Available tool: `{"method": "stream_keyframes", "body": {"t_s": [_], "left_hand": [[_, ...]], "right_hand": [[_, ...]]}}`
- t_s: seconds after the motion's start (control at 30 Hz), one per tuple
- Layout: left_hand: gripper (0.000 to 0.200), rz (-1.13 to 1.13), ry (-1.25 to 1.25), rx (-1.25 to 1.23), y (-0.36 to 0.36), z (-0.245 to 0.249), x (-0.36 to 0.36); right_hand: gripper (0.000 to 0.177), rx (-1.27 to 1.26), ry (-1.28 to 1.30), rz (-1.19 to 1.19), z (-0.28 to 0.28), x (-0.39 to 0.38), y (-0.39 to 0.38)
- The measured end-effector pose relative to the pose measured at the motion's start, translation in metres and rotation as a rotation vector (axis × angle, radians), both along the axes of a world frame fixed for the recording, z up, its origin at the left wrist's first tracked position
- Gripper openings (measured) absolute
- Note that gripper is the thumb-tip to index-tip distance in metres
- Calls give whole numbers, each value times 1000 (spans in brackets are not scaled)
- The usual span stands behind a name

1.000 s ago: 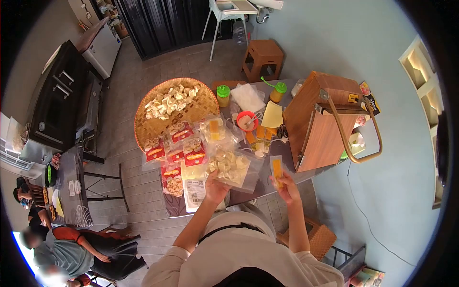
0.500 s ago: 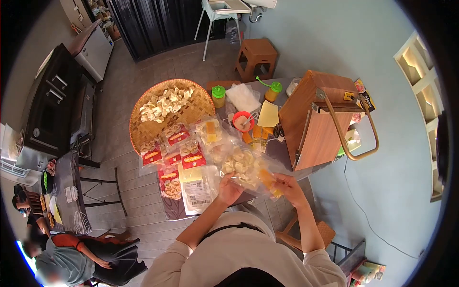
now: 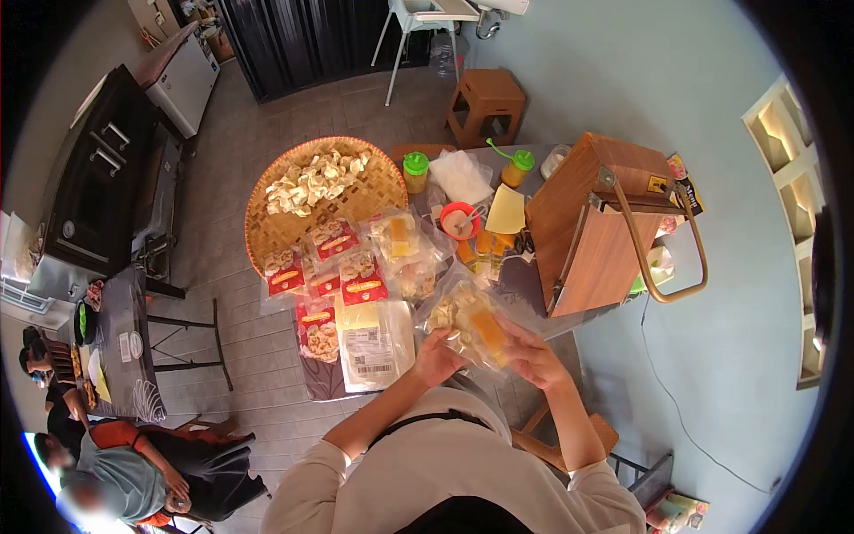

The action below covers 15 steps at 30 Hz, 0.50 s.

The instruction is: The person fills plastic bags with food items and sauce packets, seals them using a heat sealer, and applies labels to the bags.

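A clear plastic bag [image 3: 461, 311] of pale, folded food pieces is held over the table's front edge. An orange-yellow sachet [image 3: 487, 328] shows through its right side. My left hand [image 3: 439, 360] grips the bag's lower left, thumb on top. On the right edge, my right hand [image 3: 534, 358] is closed around the plastic, its fingers partly behind the bag. Similar clear bags [image 3: 398, 238] lie just beyond. Left of them are several red-labelled packets [image 3: 360, 278] and a plastic-wrapped stack with a printed white label [image 3: 369, 351].
A round woven tray [image 3: 271, 233] bears loose pale pieces. Beyond the bags stand a red bowl [image 3: 458, 222], green-lidded jars [image 3: 415, 172] and black scissors [image 3: 524, 242]. A wooden box [image 3: 592, 240] with a curved handle stands to the right. Two people [image 3: 124, 476] are at the far left.
The bag has been drawn closer together and turned between my hands, so the orange sachet faces up more fully. My left hand has shifted slightly right.
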<state>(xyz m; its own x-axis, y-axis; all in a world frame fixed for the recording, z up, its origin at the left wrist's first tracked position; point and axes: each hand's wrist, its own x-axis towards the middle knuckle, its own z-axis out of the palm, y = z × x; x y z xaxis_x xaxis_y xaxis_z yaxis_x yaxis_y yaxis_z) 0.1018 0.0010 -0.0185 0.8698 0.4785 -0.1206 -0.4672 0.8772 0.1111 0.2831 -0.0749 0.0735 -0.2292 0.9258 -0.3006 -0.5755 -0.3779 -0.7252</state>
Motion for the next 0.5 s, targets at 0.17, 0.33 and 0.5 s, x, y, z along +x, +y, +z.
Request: {"method": "stream_keyframes", "body": {"t_s": [0.17, 0.33, 0.5], "left_hand": [[41, -59, 24, -34, -9, -16, 6], [42, -45, 23, -107, -11, -11, 7], [45, -57, -8, -83, -7, -16, 7]], "right_hand": [[55, 169, -695, -120, -27, -18, -4], [55, 120, -644, -51, -9, -13, -9], [56, 267, -311, -134, -21, -6, -13]]}}
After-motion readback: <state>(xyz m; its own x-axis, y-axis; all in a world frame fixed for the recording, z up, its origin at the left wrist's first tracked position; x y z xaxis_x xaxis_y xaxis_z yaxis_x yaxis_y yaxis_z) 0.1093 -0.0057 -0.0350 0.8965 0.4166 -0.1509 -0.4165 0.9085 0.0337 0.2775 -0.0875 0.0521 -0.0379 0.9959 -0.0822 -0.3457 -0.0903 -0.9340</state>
